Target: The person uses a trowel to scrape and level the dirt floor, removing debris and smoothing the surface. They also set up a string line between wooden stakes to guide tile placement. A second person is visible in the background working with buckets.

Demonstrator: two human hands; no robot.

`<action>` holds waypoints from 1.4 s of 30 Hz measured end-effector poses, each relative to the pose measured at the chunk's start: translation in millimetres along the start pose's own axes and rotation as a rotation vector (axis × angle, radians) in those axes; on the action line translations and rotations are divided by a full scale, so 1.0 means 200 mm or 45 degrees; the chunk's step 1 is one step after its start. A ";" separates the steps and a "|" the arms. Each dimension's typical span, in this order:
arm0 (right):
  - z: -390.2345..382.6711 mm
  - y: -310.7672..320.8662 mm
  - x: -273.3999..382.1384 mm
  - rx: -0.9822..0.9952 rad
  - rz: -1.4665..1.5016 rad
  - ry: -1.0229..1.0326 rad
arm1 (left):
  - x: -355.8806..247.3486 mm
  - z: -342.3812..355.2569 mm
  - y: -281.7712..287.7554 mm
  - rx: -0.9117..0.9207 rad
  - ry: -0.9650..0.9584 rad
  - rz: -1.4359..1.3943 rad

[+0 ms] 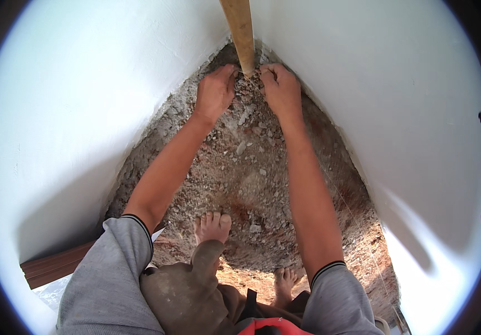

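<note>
Presently, a thin string (356,222) passes to the near right of the wooden post (239,30). Beside the post's foot are the left hand (214,95) and right hand (281,92), fingers bent; whether they clamp something, I cannot tell. The post seems already placed; work at its foot seems unfinished.

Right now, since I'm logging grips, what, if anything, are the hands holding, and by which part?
Cannot tell: left hand and right hand flank the lower end of the wooden post, their curled fingers hiding anything pinched.

view: head, left fisheye | facing: down at hands (215,94) | range: near
</note>
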State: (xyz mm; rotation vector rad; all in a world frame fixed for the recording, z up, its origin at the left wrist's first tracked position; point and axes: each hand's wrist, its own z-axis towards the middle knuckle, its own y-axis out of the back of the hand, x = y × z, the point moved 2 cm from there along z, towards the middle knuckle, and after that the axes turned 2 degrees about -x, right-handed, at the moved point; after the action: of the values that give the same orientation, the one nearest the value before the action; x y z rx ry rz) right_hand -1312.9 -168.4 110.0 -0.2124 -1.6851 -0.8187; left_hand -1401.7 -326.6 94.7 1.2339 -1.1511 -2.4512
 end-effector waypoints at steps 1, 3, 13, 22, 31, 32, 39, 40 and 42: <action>0.02 -0.01 -0.01 0.012 -0.005 0.004 | 0.00 0.01 -0.01 0.022 0.078 -0.069; 0.04 -0.04 -0.01 0.040 -0.013 0.008 | -0.01 0.02 -0.01 0.055 0.177 -0.092; 0.06 -0.02 0.06 0.145 0.320 -0.335 | -0.03 0.10 0.02 0.305 0.574 -0.231; -0.18 -0.02 0.14 0.053 -0.369 -0.052 | 0.00 0.11 0.05 0.284 0.445 -0.224; -0.22 -0.08 0.33 -0.090 -0.145 0.162 | 0.01 0.10 0.04 0.245 0.650 -0.445; -0.22 -0.12 0.35 -0.007 -0.029 0.021 | 0.02 0.10 0.03 0.229 0.641 -0.563; -0.25 -0.30 0.44 -0.086 -0.029 0.113 | 0.03 0.05 -0.08 -0.019 0.515 -1.231; -0.25 -0.28 0.41 -0.108 -0.035 0.137 | 0.02 0.06 -0.09 -0.036 0.497 -1.104; -0.23 -0.21 0.32 -0.173 -0.001 0.212 | 0.02 0.09 -0.10 -0.063 0.509 -0.837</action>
State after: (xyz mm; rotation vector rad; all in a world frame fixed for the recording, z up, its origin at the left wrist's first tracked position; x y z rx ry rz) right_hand -1318.3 -246.0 155.3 -0.2308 -1.4758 -0.9270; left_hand -1413.5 -303.3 84.9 2.2343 -0.6348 -2.4072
